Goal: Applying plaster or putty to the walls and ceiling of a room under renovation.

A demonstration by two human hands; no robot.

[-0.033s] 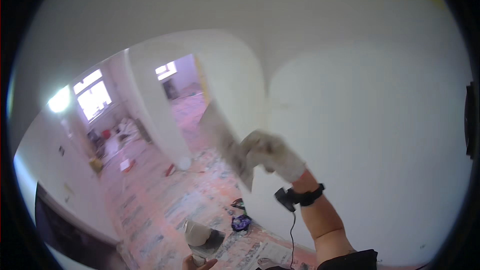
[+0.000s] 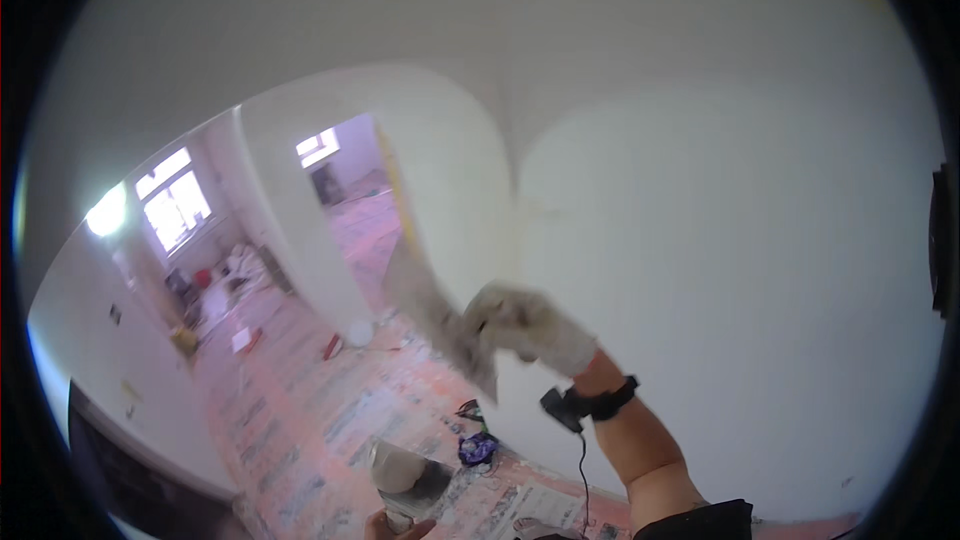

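Note:
My right hand (image 2: 530, 328), in a dirty pale glove, is closed on the handle of a wide plastering trowel (image 2: 430, 305), blurred, held up before the white wall (image 2: 700, 270); whether it touches the wall I cannot tell. A black strapped device (image 2: 590, 405) with a cable is on that wrist. At the bottom, my bare left hand (image 2: 400, 528) grips a second metal blade (image 2: 436, 482) carrying a pale lump of compound (image 2: 398, 467).
A purple bag (image 2: 478, 448) lies by the wall's base on the pink covered floor (image 2: 290, 430). Further back are a doorway (image 2: 355, 230), windows (image 2: 175, 205), piled materials (image 2: 240, 270) and small red objects (image 2: 332, 346). A dark opening (image 2: 110, 440) is at the left.
My right hand and its trowel are slightly lower and further left in the picture. The surroundings have shifted a little as well, so the view has moved.

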